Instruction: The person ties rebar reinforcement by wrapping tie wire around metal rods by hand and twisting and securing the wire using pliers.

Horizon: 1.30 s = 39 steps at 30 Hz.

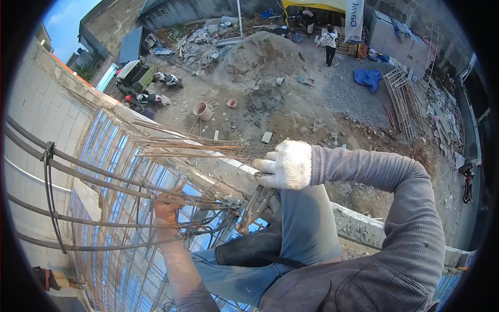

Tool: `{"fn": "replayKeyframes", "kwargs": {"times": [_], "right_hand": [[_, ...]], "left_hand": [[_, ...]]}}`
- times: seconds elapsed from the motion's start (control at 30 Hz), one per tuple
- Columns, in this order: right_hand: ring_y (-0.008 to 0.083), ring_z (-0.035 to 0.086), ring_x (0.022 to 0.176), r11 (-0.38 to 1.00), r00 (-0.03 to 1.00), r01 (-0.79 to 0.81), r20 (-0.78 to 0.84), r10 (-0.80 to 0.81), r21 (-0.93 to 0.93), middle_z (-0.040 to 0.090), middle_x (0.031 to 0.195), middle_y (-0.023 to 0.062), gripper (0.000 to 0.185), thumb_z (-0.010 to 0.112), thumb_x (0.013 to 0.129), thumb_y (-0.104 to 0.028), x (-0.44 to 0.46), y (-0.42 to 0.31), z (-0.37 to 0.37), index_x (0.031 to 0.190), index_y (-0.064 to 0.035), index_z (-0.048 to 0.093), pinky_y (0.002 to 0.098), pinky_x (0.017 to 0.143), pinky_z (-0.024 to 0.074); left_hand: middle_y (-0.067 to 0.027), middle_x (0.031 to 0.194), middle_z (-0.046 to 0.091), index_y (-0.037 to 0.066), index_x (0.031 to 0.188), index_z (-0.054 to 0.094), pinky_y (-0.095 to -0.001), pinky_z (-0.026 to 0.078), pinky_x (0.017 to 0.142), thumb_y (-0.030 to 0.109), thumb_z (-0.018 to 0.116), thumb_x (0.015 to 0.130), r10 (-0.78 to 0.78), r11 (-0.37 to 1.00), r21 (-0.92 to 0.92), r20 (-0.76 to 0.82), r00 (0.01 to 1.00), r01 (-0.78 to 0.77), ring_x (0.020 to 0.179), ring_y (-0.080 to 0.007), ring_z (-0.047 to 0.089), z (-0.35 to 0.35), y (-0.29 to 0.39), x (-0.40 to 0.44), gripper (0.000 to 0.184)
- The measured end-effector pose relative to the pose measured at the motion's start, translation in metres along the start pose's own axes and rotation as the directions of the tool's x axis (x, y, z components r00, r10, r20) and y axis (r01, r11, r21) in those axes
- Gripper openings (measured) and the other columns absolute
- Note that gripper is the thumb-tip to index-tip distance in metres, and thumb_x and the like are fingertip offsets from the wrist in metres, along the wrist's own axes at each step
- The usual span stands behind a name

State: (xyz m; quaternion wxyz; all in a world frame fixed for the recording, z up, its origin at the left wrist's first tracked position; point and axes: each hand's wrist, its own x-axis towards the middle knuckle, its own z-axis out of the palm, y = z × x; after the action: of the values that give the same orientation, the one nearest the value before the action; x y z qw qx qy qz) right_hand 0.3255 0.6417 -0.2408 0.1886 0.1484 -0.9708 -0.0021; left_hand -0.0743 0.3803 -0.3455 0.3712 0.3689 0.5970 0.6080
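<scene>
My right hand (287, 164), in a white knitted glove, is closed at the centre, above my bent knee. Its fingers wrap round something dark that is mostly hidden, with thin wires or bars beside it. My bare left hand (169, 204) is at the rebar cage (104, 171), its fingers curled round a bar. The long bars run left from a joint (228, 205) where several bars and ties meet, between my two hands. A bundle of thin rusty rods (192, 148) lies above my left hand.
Far below is a yard with a sand heap (265, 52), buckets (202, 111), scooters (150, 98), a blue tarp (368, 79) and scaffold frames (400, 99). A person (329, 44) stands near a yellow canopy. A concrete ledge (358, 221) runs beside my legs.
</scene>
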Motion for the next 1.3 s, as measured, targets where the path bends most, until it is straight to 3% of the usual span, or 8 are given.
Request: {"fn": "replayKeyframes", "kwargs": {"times": [0.23,0.43,0.6,0.87,1.0,1.1,1.2,1.3], "right_hand": [[0.0338,0.069,0.097,0.944,0.948,-0.313,0.101,0.303,0.105,0.063,0.12,0.0158,0.048,0.07,0.075,-0.017,0.005,0.095,0.065,0.121,-0.0077,0.063,0.0435,0.079,0.0583],[0.0374,0.065,0.111,0.909,0.937,-0.326,0.217,0.274,0.26,0.057,0.133,0.0189,0.054,0.067,0.077,-0.007,0.056,0.119,0.161,0.13,-0.0075,0.059,0.045,0.092,0.0571],[0.0429,0.059,0.121,0.953,0.968,-0.162,-0.146,0.204,0.255,0.051,0.139,0.0277,0.051,0.063,0.084,-0.008,0.109,0.128,0.231,0.135,-0.0094,0.056,0.0504,0.105,0.0497],[0.0424,0.062,0.114,0.995,0.747,0.068,-0.665,-0.001,0.075,0.055,0.132,0.0289,0.054,0.069,0.085,-0.015,0.192,0.139,0.229,0.138,-0.017,0.059,0.0653,0.102,0.0431],[0.0303,0.059,0.119,0.761,0.916,0.0,-0.305,0.26,0.649,0.06,0.119,0.0138,0.068,0.062,0.096,-0.044,0.217,0.143,0.198,0.148,-0.0065,0.039,0.072,0.115,0.0094],[0.0328,0.059,0.117,0.89,0.921,0.069,-0.373,0.117,0.451,0.06,0.116,0.015,0.051,0.063,0.096,-0.042,0.221,0.141,0.192,0.128,-0.0047,0.052,0.071,0.112,0.016],[0.0331,0.059,0.116,0.867,0.836,0.198,-0.541,0.094,0.458,0.06,0.116,0.0148,0.049,0.063,0.095,-0.043,0.227,0.142,0.2,0.123,-0.0043,0.053,0.071,0.11,0.0175],[0.0335,0.059,0.116,0.744,0.933,0.149,-0.341,0.112,0.651,0.06,0.117,0.0149,0.054,0.065,0.093,-0.044,0.228,0.144,0.188,0.127,-0.003,0.053,0.0708,0.11,0.0181]], "left_hand": [[0.0015,0.068,0.062,-0.011,0.136,0.055,-0.0257,0.057,0.062,0.008,0.093,0.064,0.019,0.993,0.117,-0.107,0.994,-0.006,0.056,-0.0088,0.057,0.023,0.029,-0.01,0.084],[-0.0018,0.069,0.066,-0.011,0.147,0.041,-0.0301,0.06,0.068,0.007,0.096,0.06,0.0,0.999,0.043,-0.093,0.996,0.004,0.06,-0.0105,0.063,0.037,0.042,-0.007,0.104],[-0.0117,0.081,0.074,-0.007,0.158,0.009,-0.034,0.063,0.074,-0.006,0.091,0.064,0.037,0.999,-0.035,-0.069,0.997,-0.04,0.072,-0.0183,0.074,0.033,0.037,-0.005,0.125],[-0.0125,0.079,0.075,-0.005,0.159,0.004,-0.0319,0.061,0.064,0.001,0.093,0.064,0.055,0.998,0.038,-0.149,0.987,-0.05,0.067,-0.0195,0.074,0.038,0.037,-0.004,0.131],[-0.0135,0.086,0.077,-0.008,0.158,-0.002,-0.0421,0.06,0.086,0.0,0.095,0.058,0.049,0.999,-0.004,-0.158,0.986,-0.051,0.08,-0.0239,0.076,0.039,0.035,-0.006,0.14],[-0.0159,0.089,0.077,-0.009,0.157,-0.004,-0.0445,0.058,0.088,0.0,0.094,0.059,0.039,0.992,-0.114,-0.154,0.987,-0.057,0.084,-0.0275,0.075,0.042,0.035,-0.003,0.139],[-0.0201,0.085,0.075,-0.006,0.159,-0.004,-0.0339,0.06,0.068,-0.002,0.09,0.068,0.102,0.99,-0.09,-0.117,0.988,-0.113,0.071,-0.0238,0.075,0.041,0.033,-0.001,0.131],[-0.0203,0.086,0.076,-0.006,0.159,-0.004,-0.0342,0.06,0.069,-0.003,0.09,0.068,0.082,0.989,-0.119,-0.1,0.992,-0.093,0.072,-0.0244,0.076,0.037,0.032,-0.004,0.131]]}}
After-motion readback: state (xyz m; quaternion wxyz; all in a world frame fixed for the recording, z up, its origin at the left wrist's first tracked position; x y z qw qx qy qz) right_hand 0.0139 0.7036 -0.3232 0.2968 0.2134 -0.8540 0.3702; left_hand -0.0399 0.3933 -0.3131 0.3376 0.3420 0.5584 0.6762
